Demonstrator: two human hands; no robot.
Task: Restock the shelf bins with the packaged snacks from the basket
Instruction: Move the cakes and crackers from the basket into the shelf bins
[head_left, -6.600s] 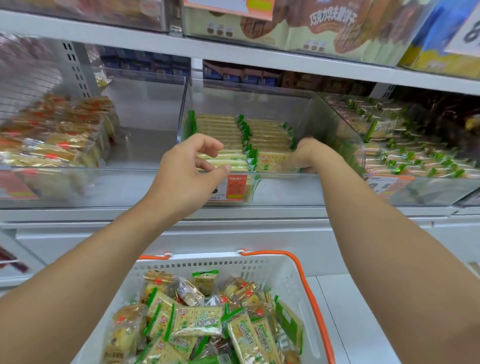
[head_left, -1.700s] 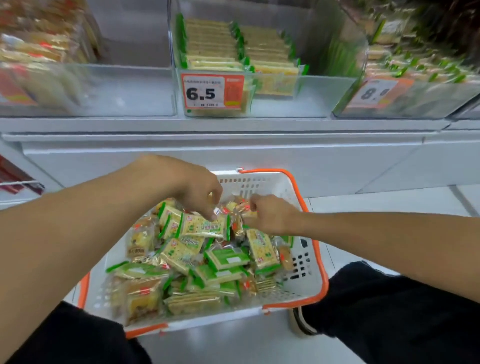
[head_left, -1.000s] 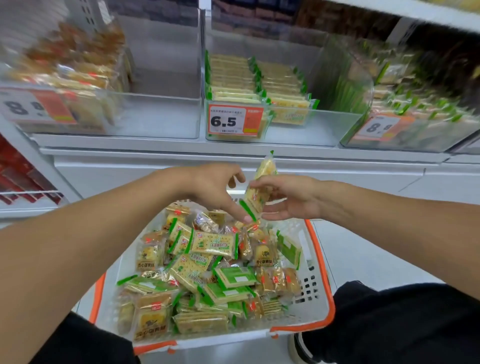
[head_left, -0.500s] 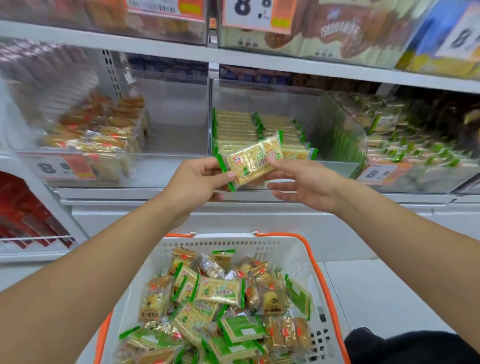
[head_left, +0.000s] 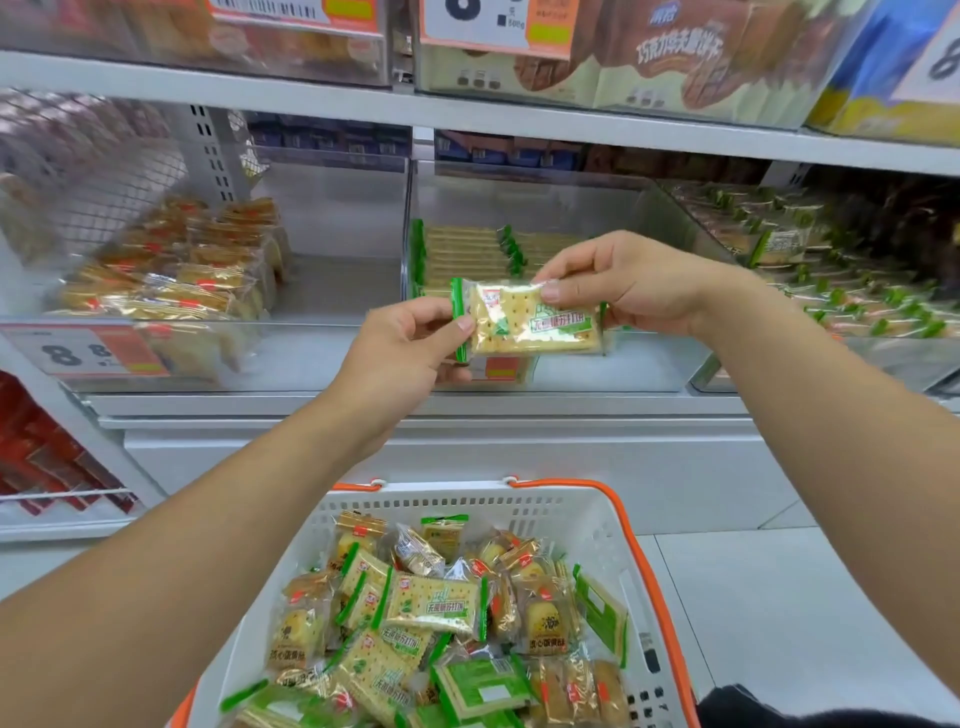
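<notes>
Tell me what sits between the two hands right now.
In the head view, a green-edged cracker packet spans the gap: the left hand pinches its left end, the right hand its upper right.

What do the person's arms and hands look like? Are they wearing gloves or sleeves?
No gloves and no sleeves in view. Both forearms are bare right to the picture's edge. The left hand and right hand are bare too, with short, plain nails. No rings, watch or bracelets show on either wrist.
</notes>
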